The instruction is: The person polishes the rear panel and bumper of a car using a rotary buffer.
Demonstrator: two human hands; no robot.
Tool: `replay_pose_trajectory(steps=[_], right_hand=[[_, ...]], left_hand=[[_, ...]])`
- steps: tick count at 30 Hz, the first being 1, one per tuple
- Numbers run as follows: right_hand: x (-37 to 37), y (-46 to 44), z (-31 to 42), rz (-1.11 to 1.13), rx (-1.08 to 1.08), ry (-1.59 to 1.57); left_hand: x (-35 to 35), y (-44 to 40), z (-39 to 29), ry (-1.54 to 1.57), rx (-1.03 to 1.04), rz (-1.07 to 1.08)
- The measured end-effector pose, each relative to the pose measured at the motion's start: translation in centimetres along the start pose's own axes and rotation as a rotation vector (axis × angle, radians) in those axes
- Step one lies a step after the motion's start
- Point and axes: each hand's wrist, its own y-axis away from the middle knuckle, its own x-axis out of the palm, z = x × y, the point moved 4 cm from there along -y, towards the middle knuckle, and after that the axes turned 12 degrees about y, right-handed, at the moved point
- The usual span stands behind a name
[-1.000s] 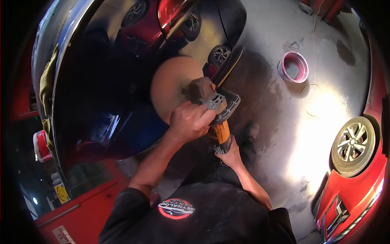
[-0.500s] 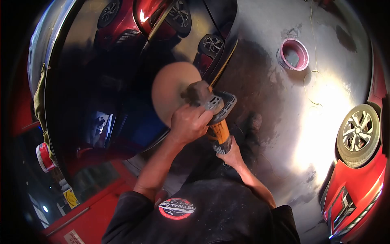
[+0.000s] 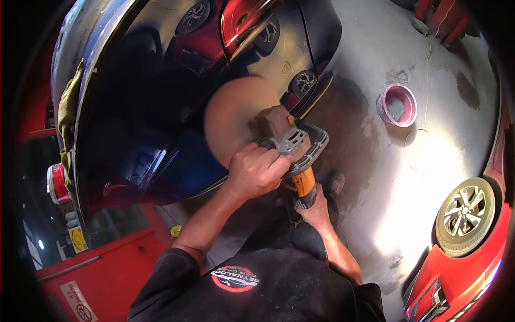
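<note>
A yellow and black power polisher (image 3: 303,182) with a round, blurred orange pad (image 3: 236,115) is held against the glossy dark car panel (image 3: 134,102). My left hand (image 3: 257,170) is wrapped round the front of the polisher near its head, behind the pad. My right hand (image 3: 315,208) grips the rear end of the polisher's body, lower and further right. The pad's far face against the panel is hidden. Reflections of a red car and wheels show in the dark paint.
A pink bucket (image 3: 398,105) with liquid stands on the grey floor (image 3: 365,145), beside a thin cable (image 3: 427,80). A red car's wheel (image 3: 465,216) is at right. A greenish cloth (image 3: 67,107), a red and white container (image 3: 57,184) and a red cabinet (image 3: 118,265) are at left.
The view swung left and back, shifting the scene about. Both hands keep their hold on the polisher, whose pad stays at the dark panel and sits slightly further right in view.
</note>
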Motion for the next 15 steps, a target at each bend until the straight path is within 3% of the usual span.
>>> replay_pose_trajectory(steps=[15], right_hand=[[-10.9,-10.9,0.8,-0.187,-0.064,0.012]], left_hand=[[3.1,-13.1,4.2,0.03,0.212,-0.186]])
